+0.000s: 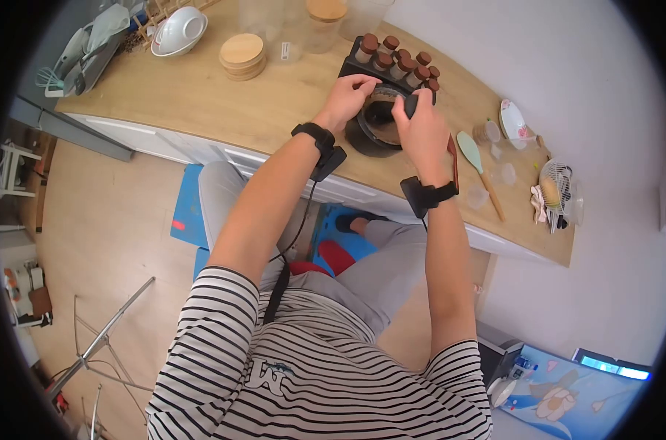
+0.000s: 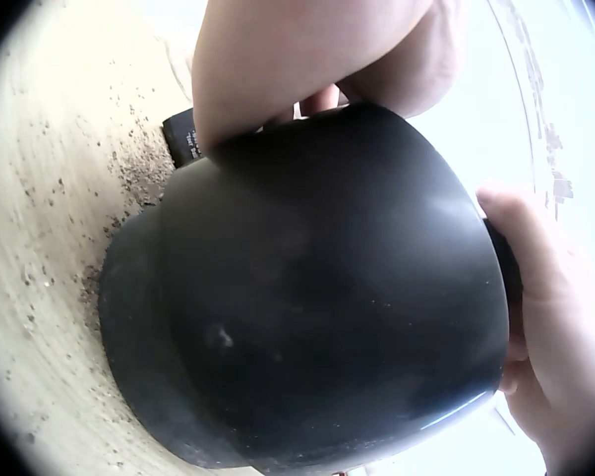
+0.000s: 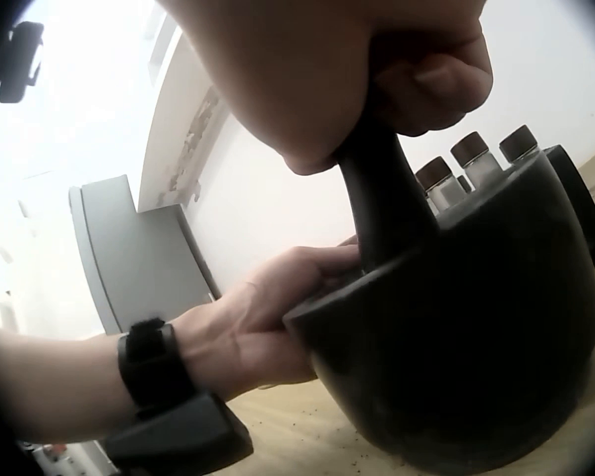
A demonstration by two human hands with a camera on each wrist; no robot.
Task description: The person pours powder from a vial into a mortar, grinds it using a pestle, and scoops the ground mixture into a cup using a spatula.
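Observation:
A dark mortar stands on the wooden counter close to its front edge, with brown ground stuff inside. My left hand grips the mortar's rim on the left side, fingers hooked over the edge. In the right wrist view, my right hand has its fingers wrapped round the top of a black pestle. The pestle leans down into the bowl, and its lower end is hidden behind the mortar wall.
Behind the mortar is a black rack of brown-capped spice jars. To the right lie a green spatula and a wire basket. A wooden-lidded jar and white bowls stand leftward. Brown crumbs dot the counter.

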